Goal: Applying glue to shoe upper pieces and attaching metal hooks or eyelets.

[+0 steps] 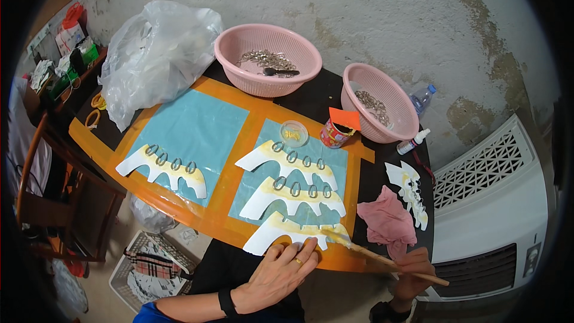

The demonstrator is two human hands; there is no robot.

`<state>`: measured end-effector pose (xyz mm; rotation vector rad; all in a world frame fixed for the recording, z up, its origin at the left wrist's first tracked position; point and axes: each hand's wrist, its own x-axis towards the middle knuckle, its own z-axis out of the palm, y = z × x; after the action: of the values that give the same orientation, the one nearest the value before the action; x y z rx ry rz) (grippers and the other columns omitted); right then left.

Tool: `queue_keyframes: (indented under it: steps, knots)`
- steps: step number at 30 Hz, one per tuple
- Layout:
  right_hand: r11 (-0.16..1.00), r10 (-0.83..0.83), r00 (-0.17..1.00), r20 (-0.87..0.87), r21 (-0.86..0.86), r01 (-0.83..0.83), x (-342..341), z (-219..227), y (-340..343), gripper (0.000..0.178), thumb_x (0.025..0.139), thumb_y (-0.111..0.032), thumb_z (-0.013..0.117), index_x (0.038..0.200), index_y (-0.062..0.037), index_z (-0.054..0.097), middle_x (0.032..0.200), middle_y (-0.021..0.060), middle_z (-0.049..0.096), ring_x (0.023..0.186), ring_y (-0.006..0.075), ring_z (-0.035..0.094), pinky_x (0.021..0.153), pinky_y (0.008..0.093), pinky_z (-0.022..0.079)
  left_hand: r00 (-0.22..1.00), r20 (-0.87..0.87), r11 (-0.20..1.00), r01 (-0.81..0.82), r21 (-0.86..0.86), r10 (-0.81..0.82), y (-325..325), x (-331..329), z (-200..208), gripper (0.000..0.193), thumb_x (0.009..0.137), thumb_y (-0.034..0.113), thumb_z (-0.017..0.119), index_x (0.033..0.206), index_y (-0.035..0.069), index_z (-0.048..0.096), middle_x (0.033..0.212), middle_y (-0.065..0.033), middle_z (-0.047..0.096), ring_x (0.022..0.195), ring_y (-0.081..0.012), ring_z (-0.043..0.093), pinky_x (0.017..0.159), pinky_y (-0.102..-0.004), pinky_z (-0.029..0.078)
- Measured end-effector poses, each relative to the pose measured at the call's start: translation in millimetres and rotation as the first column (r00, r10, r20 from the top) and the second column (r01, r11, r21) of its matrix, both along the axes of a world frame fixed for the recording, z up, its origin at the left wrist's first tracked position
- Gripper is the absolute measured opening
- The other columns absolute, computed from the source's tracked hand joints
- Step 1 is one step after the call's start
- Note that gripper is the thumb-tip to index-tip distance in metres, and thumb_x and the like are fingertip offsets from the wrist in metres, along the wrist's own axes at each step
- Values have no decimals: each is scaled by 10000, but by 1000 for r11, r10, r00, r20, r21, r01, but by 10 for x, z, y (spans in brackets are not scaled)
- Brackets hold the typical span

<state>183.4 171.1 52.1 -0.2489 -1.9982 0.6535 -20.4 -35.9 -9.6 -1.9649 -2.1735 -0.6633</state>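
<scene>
On the table [239, 215], left hand [281, 269] flat on a cutout [287, 233], right hand [412, 266] gripping a brush [382, 257].

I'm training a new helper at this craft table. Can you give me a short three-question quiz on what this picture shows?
1. True or false: the right hand holds a brush.
2. What does the left hand press on? A) a pink basket B) the nearest white cut-out C) the plastic bag
3. How many metal rings sit on the cut-out on the left blue sheet?

Key: 1 true. 2 B, the nearest white cut-out, with yellow glue along its top. 3 four.
</scene>
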Motion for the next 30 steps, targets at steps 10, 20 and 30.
queue_keyframes:
  steps: [10, 20, 30]
  knots:
    - [985, 168, 984, 55, -47, -165, -354, -122, -37, 178, 841, -144, 760, 790, -71, 605, 737, 110, 680, 692, 226, 605, 669, 330, 467, 1000, -1, 1000, -19, -18, 19, -9, 22, -9, 390, 901, 202, 627, 1263, 95, 532, 1446, -129, 512, 1114, -224, 530, 976, -373, 411]
    - [978, 204, 971, 127, -63, -197, -495, -64, -97, 116, 807, -38, 741, 779, -76, 635, 787, 114, 722, 694, 218, 608, 672, 319, 483, 999, 7, 996, -46, -70, 47, -29, 49, -12, 467, 885, 231, 679, 1315, 128, 527, 1485, -85, 481, 1142, -217, 549, 1058, -573, 312]
    - [982, 159, 976, 146, 79, -171, -307, -13, -70, 199, 795, -59, 761, 662, -112, 624, 732, 76, 730, 646, 197, 606, 589, 292, 474, 999, -13, 997, -50, -66, 50, -25, 51, -1, 438, 901, 209, 646, 1311, 121, 518, 1476, -89, 481, 1146, -216, 537, 1047, -575, 328]
